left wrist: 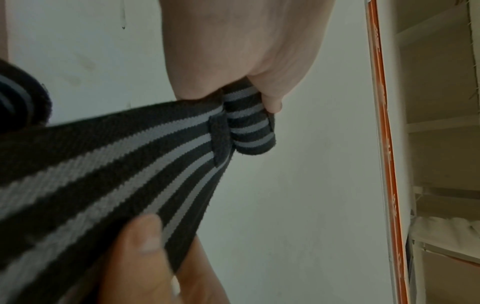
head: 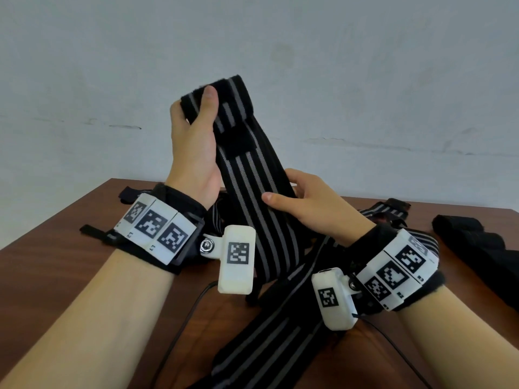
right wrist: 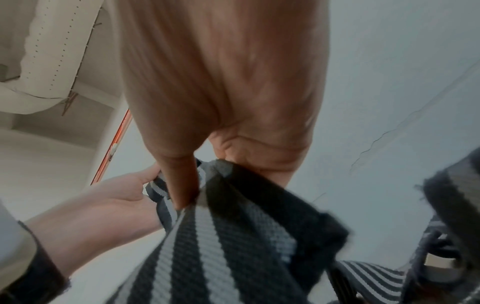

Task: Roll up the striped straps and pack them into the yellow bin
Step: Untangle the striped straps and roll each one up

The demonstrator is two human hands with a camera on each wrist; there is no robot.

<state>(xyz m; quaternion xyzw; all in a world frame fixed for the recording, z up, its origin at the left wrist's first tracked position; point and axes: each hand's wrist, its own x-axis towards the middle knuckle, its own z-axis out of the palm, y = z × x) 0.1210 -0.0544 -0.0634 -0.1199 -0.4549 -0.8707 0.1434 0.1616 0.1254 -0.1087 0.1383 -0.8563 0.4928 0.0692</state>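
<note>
Left hand is clamped on the folded end of the striped strap to start a roll; right hand is pinched lower for tension.

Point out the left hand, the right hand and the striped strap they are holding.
left hand (head: 193,153): head view, on the palm side below the thumb.
right hand (head: 317,203): head view, on the back of the hand.
striped strap (head: 252,197): head view, on the flat stretch between the two hands.

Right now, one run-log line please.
left hand: grips strap's folded top end | right hand: holds strap lower | rolling: just begun | bin: unseen
</note>
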